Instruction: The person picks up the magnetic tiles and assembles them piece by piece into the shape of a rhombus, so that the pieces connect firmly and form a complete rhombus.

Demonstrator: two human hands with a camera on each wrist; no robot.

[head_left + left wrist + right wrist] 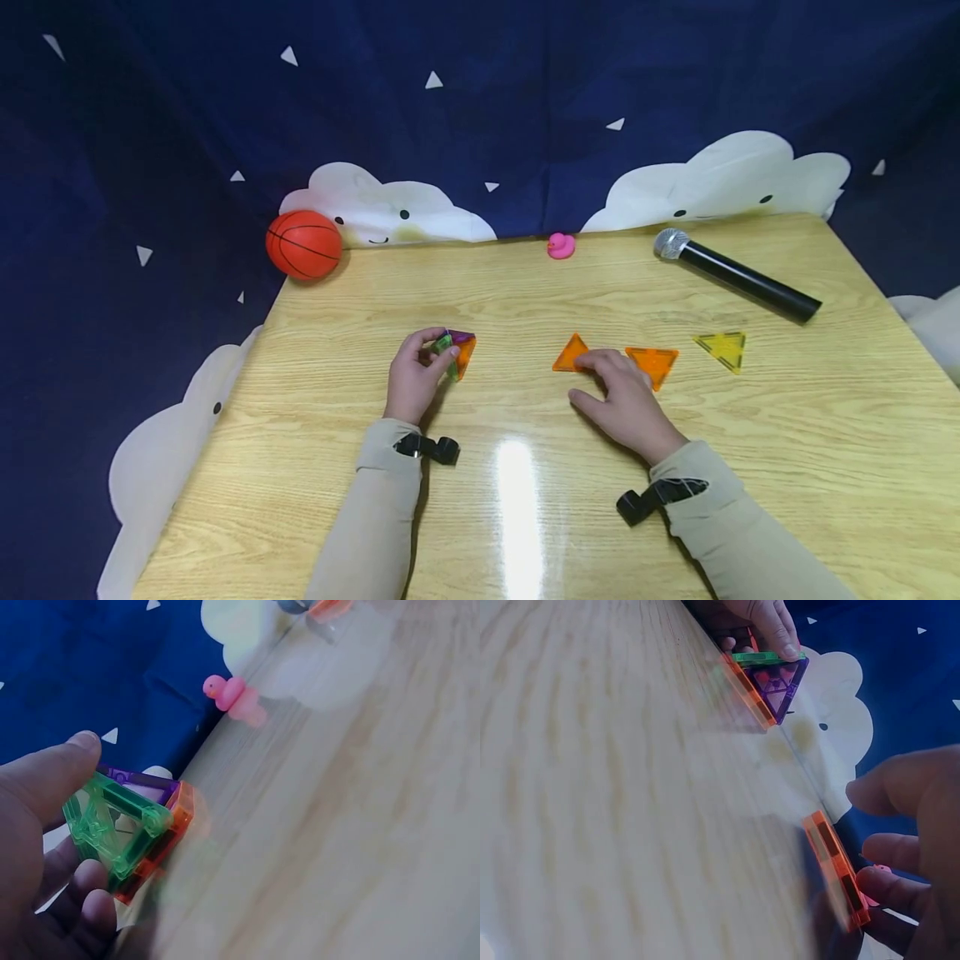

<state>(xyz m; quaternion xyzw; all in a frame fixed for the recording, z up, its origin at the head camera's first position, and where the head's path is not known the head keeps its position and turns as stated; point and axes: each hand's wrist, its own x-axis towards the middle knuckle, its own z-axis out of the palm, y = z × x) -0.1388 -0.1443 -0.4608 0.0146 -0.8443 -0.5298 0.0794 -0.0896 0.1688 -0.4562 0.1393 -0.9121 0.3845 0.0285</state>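
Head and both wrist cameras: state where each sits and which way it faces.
Head: worn on the head, looks forward and down over the table; left hand, right hand and sleeves show.
Left wrist: worn on that wrist, looks past the left hand at the held tiles, pink duck beyond; part of that hand shows.
Right wrist: worn on that wrist, looks at an orange tile by the right hand, then across to the left hand; parts of both show.
Shared: both wrist views show the held tiles.
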